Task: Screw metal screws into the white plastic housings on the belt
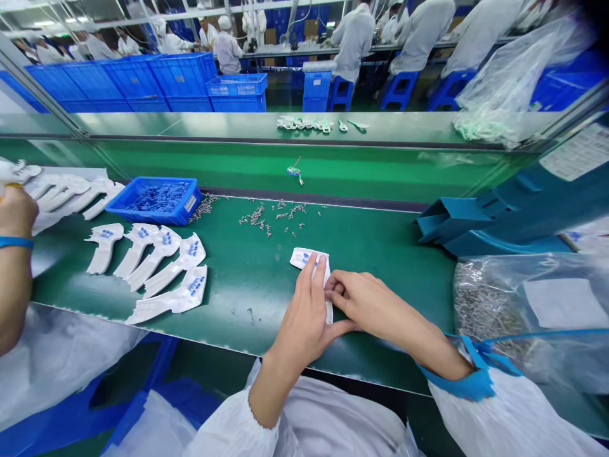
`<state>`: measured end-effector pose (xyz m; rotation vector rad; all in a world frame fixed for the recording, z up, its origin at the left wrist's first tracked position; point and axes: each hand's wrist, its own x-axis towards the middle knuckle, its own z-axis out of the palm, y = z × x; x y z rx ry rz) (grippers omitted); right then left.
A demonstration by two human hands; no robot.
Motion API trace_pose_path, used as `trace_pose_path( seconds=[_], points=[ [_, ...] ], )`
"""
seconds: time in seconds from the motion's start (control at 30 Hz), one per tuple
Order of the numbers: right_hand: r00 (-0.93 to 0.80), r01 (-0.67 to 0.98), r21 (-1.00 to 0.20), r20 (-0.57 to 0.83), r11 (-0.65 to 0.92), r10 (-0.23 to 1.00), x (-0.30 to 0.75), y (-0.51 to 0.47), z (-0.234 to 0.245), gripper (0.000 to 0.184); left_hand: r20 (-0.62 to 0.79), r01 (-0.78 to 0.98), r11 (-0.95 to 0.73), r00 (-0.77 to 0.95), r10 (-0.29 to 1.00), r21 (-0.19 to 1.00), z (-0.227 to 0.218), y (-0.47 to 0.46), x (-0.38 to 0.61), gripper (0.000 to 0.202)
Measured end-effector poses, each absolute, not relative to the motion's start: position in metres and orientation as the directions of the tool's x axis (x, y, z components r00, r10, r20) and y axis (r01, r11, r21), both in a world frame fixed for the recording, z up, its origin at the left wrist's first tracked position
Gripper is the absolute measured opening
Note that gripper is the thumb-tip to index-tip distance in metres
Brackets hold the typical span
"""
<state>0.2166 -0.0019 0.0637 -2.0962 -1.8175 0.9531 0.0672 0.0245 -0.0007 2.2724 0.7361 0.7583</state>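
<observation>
A white plastic part point(309, 259) with a blue insert lies on the green table point(247, 285) in front of me. My left hand point(307, 311) rests flat on it with fingers stretched out, pressing it down. My right hand point(364, 301) is beside it, fingertips pinched together at the part's right edge; what they pinch is too small to name. Small metal screws point(273, 216) lie scattered on the table beyond the part.
Several finished white parts point(152, 263) lie in a row at left, behind them a blue tray point(157, 200) of blue pieces. A co-worker's arm point(14, 266) with a blue wristband is at far left. A plastic bag of screws point(490, 298) sits at right.
</observation>
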Motion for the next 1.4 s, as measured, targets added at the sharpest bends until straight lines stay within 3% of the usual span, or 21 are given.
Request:
trace_pose_path(
  seconds=[0.2,0.4,0.5,0.73,0.83,0.97,1.07,1.23,1.3,1.4],
  points=[
    [0.01,0.815,-0.537,-0.363,-0.218,0.932,0.224,0.009,0.056,0.005,0.269,0.335,-0.613,0.678,0.684,0.716,0.001,0.026,0.066,0.124],
    [0.018,0.575,-0.77,-0.323,-0.274,0.946,0.228,-0.004,0.048,0.006,0.25,0.363,-0.558,0.625,0.74,0.746,0.003,0.023,0.066,0.125],
    [0.1,0.491,-0.816,-0.297,-0.306,0.95,0.24,-0.012,0.045,0.012,0.265,0.489,-0.547,0.531,0.805,0.68,0.006,0.019,0.076,0.112],
    [0.279,0.473,-0.841,-0.139,-0.262,0.95,0.287,-0.001,0.034,0.015,0.303,0.811,-0.446,0.347,0.888,0.378,0.014,0.023,0.089,0.078],
    [0.305,0.471,-0.857,-0.067,-0.211,0.95,0.293,0.005,0.025,0.015,0.355,0.794,-0.474,0.347,0.868,0.382,0.01,0.028,0.076,0.069],
    [0.316,0.482,-0.855,-0.035,-0.193,0.948,0.291,0.004,0.019,0.018,0.383,0.691,-0.52,0.362,0.85,0.501,0.009,0.04,0.053,0.067],
    [0.302,0.499,-0.846,-0.036,-0.19,0.953,0.29,0.002,0.019,0.018,0.397,0.636,-0.518,0.338,0.853,0.571,0.022,0.073,0.05,0.072],
    [0.257,0.584,-0.794,-0.019,-0.17,0.966,0.289,0.004,0.02,0.019,0.414,0.646,-0.587,0.421,0.807,0.489,0.051,0.186,0.099,0.08],
    [0.234,0.607,-0.781,-0.004,-0.15,0.972,0.29,0.005,0.017,0.021,0.42,0.667,-0.587,0.419,0.805,0.46,0.057,0.231,0.13,0.074],
    [0.216,0.614,-0.78,0.017,-0.122,0.976,0.292,0.007,0.013,0.024,0.413,0.708,-0.574,0.416,0.81,0.411,0.063,0.276,0.171,0.046]
  ],
)
